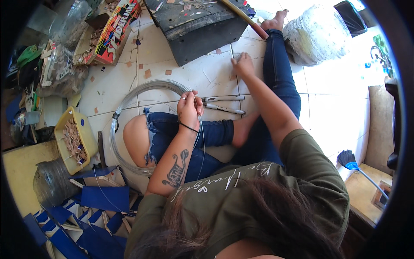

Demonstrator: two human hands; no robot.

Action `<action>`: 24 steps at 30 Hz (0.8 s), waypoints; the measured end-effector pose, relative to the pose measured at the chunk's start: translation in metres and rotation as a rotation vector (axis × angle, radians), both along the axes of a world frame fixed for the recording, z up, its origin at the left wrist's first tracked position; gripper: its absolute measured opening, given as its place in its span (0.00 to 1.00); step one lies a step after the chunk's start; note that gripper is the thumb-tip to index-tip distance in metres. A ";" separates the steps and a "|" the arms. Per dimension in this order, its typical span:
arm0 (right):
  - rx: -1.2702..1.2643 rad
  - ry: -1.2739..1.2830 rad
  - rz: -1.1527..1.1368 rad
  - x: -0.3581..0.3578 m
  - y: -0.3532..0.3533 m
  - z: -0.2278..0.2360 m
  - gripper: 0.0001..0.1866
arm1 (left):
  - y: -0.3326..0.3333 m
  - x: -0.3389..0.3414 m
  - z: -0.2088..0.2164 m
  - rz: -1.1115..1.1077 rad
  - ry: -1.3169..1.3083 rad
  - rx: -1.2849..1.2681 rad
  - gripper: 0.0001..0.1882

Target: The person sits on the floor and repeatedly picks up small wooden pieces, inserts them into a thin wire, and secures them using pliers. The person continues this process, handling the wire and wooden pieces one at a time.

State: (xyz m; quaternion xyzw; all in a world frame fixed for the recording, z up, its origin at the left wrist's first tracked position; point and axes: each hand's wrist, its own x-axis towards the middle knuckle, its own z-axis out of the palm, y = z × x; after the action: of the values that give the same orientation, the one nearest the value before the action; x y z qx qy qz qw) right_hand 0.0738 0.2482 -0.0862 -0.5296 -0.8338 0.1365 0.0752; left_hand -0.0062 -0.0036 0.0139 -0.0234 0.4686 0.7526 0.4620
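Observation:
A large coil of thin silvery wire (148,84) loops around my bent left knee, bound with a dark tie on its left side. My left hand (189,104) is closed on the coil's right side, and loose strands hang below the wrist. Just right of that hand, a tool with two whitish handles (224,108) lies on the floor; its head is hidden behind the hand. Farther forward, my right hand (243,65) is low over the tiles with curled fingers, slightly blurred. Whatever it may pinch is too small to make out.
Blue folded pieces (105,197) crowd the lower left, below a yellow basket (88,134) of small brown chips. A colourful box (114,36) stands upper left. Ahead is a dark metal stand (207,41) with a wooden-handled tool (246,19). A wrapped white bundle (319,34) and broom (347,159) are right.

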 end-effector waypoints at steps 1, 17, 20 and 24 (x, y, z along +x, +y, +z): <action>0.032 -0.018 0.024 -0.009 -0.007 -0.004 0.36 | 0.000 0.000 -0.001 -0.001 -0.004 -0.001 0.07; 0.052 0.026 0.046 0.007 0.060 0.013 0.29 | 0.000 0.000 0.009 -0.037 -0.088 0.012 0.07; -0.032 -0.236 0.131 0.008 0.073 0.010 0.31 | 0.000 0.000 0.010 -0.048 -0.092 0.013 0.07; -0.023 -0.081 0.357 -0.007 0.025 0.000 0.32 | 0.001 0.002 0.009 -0.058 -0.083 0.010 0.07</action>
State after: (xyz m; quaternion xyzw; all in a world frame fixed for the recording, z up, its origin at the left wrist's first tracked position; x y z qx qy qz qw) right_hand 0.0669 0.2727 -0.0867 -0.3792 -0.9153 0.1357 0.0099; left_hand -0.0043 -0.0026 0.0225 -0.0387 0.4456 0.7396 0.5029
